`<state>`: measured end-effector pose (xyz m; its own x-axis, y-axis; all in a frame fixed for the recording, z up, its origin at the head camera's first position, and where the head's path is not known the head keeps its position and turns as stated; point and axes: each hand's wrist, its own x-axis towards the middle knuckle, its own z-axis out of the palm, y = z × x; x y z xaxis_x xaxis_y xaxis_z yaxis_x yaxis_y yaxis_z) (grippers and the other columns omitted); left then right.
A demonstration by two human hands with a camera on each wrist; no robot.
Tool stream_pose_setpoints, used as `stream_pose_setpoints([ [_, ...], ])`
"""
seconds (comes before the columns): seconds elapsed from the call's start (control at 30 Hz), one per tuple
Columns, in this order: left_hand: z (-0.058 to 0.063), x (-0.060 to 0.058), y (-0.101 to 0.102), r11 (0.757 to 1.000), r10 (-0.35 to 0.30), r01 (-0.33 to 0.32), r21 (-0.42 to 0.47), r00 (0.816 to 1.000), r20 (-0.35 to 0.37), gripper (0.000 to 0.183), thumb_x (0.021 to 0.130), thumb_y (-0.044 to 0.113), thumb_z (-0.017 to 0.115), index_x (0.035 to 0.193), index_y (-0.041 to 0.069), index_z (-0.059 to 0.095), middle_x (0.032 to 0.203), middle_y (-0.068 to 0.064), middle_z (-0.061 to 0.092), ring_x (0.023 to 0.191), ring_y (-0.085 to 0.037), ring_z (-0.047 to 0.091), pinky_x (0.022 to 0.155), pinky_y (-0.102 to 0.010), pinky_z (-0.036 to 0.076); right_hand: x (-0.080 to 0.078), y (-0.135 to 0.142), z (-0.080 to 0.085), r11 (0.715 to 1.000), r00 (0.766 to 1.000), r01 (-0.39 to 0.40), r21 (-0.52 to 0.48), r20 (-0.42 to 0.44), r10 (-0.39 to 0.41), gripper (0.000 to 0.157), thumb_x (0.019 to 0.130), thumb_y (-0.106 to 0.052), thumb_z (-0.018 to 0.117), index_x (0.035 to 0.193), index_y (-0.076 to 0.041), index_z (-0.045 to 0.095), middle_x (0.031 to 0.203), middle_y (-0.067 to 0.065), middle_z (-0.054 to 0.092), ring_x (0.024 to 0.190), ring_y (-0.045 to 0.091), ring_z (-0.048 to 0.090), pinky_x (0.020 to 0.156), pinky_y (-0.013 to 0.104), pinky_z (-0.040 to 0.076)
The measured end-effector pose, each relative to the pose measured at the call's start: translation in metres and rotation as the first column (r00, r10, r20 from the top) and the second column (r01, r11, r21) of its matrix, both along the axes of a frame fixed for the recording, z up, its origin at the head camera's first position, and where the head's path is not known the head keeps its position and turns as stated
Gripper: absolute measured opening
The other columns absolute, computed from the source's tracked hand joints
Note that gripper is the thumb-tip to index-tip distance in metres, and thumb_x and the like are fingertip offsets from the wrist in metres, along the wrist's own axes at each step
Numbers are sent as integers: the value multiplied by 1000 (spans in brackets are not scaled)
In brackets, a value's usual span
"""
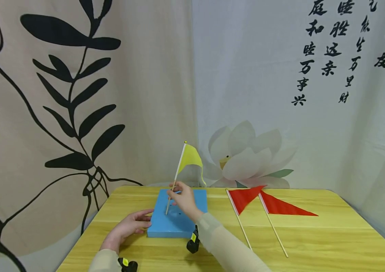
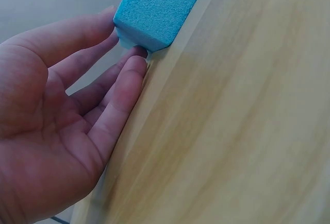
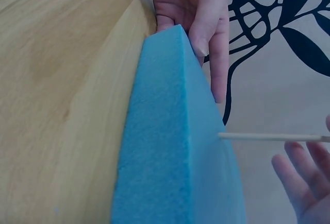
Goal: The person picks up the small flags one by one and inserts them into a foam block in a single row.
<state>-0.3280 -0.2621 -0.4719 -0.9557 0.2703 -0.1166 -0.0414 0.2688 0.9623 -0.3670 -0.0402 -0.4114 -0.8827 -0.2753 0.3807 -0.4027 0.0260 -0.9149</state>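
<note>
A thick blue foam block (image 1: 175, 228) lies flat on the wooden table. My right hand (image 1: 185, 199) pinches the stick of a small yellow pennant flag (image 1: 190, 155) over the block. The stick leans slightly to the right at its top, and its lower end meets the block's upper face, left of the middle. A few small dark holes show on that face. At the block's left edge is my left hand (image 1: 131, 226), its fingers extended and lightly bent. In the left wrist view those fingertips touch a corner of the foam (image 2: 160, 7).
Two red pennant flags, one on the left (image 1: 243, 198) and one on the right (image 1: 286, 206), lie on the table (image 1: 342, 234) to the right of the block. Behind the table hangs a printed curtain (image 1: 158, 94) with plants, a lotus and writing.
</note>
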Motion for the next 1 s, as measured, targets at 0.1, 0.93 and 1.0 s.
stream_pose_setpoints([
  [0.1,1,0,0,1000,-4,4,6,1000,-1,61,82,22,63,135,5,36,121,-18,47,95,-20,52,73,-37,46,3,0,3,1000,1000,-5,0,2,5,21,84,-13,61,104,-9,59,88,15,60,77,36,61,60,50,48],
  [0.93,-1,1,-5,997,-68,68,29,998,-1,59,85,24,58,136,6,33,130,-21,39,101,-24,52,77,-39,45,20,102,0,996,999,50,77,0,-50,30,84,-15,61,111,-5,55,94,19,58,82,38,59,64,48,48],
  [1.0,-2,1,-5,997,-69,69,29,998,4,60,85,24,59,136,6,33,129,-21,40,101,-24,52,77,-39,45,22,117,-3,992,996,85,90,4,-85,31,83,-15,61,112,-6,55,94,18,59,81,36,60,63,45,49],
])
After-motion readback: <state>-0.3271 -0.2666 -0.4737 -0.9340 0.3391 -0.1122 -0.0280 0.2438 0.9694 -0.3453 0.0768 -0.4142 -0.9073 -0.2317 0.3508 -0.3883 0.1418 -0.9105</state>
